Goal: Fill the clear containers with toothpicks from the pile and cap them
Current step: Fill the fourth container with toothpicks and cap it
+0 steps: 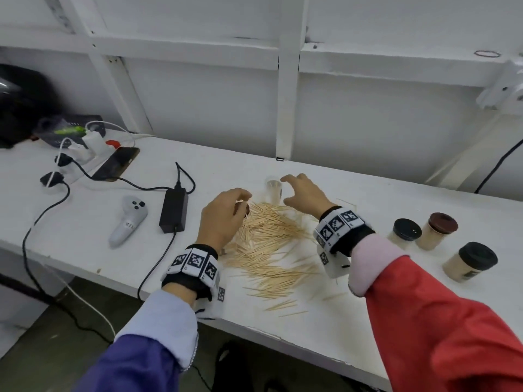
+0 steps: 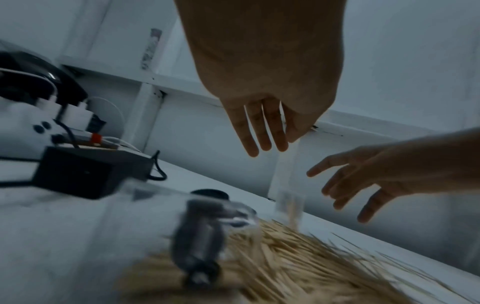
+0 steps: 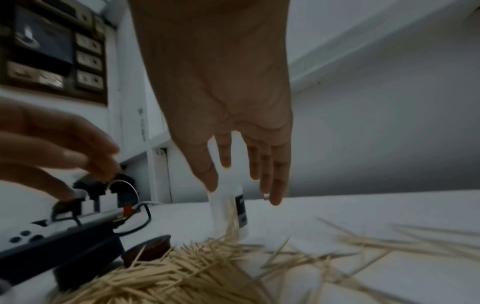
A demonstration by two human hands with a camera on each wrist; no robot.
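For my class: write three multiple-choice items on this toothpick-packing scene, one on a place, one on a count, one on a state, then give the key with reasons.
1. Where does the open clear container stand?
A. beyond the toothpick pile
B. beside the white controller
C. on the floor

2. How many capped containers stand on the right?
A. one
B. three
C. five

3. What is the right hand doing?
A. gripping a cap
B. pressing the pile
C. reaching open-fingered toward the container

Key: A, it stands past the pile's far edge; B, three lidded jars show; C, its fingers are spread and hold nothing.
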